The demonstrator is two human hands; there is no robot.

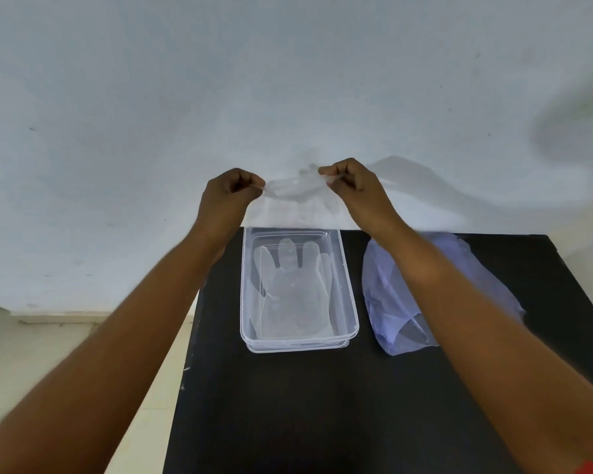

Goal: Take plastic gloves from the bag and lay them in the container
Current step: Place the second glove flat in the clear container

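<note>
A thin clear plastic glove point(293, 189) is stretched in the air between my two hands, above the far end of the container. My left hand point(228, 200) pinches its left edge and my right hand point(351, 188) pinches its right edge. Below them a clear rectangular container point(348, 285) stands on the black table, with a clear glove point(293, 289) lying flat in it, fingers pointing away from me. To the right of the container lies a pale purple plastic bag point(382, 302), partly hidden under my right forearm.
The black table point(288, 405) stands against a white wall point(185, 97), its left edge running just beside the container. Pale floor point(7, 354) shows to the left of the table.
</note>
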